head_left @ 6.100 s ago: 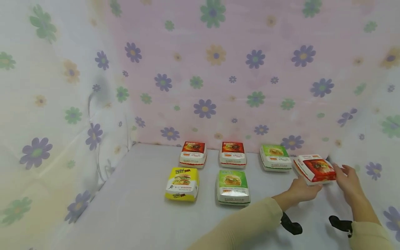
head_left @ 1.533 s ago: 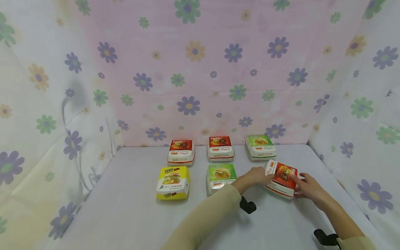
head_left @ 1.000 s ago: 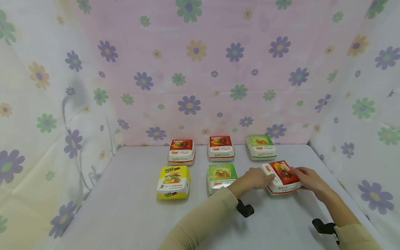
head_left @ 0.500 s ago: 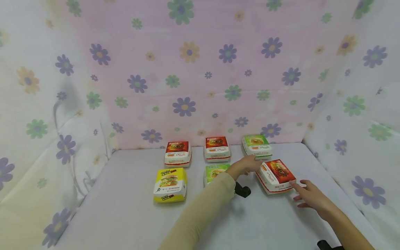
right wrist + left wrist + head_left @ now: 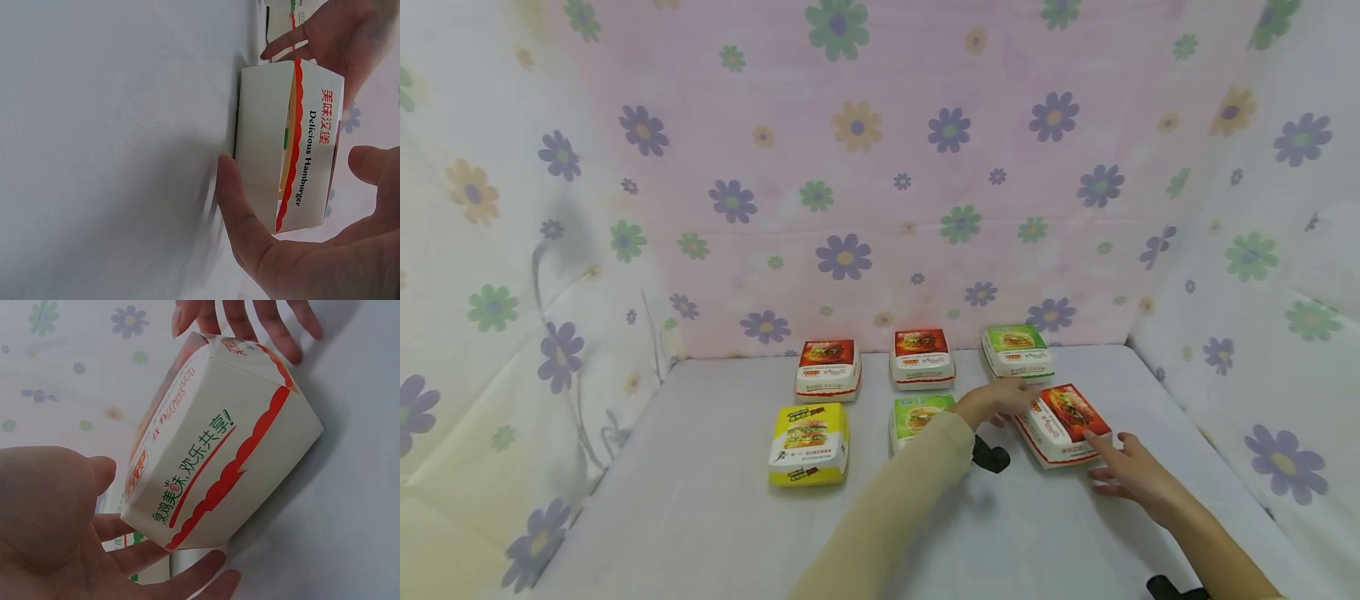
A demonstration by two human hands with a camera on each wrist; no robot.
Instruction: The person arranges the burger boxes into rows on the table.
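Note:
A red-and-white hamburger box (image 5: 1063, 425) sits turned at an angle on the table, in front of the back row's green-and-white box (image 5: 1018, 350). At its left corner, my left hand (image 5: 996, 400) has spread fingers beside the box, the thumb apart from it in the left wrist view. My right hand (image 5: 1135, 477) is at the box's front right corner, thumb and fingers extended. In the right wrist view, the printed side of the hamburger box (image 5: 306, 150) stands between that hand's thumb and index finger, with a narrow opening along its lid seam.
Two red-and-white boxes (image 5: 827, 367) (image 5: 922, 358) stand in the back row. Before them are a yellow-and-white box (image 5: 809, 443) and a green-and-white box (image 5: 913, 417), partly covered by my left arm. Flowered cloth walls (image 5: 880, 275) surround the white table (image 5: 715, 517).
The red-and-white box, gripped by both hands at the far right, came left and was turned and set on the table. Both hands have loosened from it; the last half second shows only slight hand motion.

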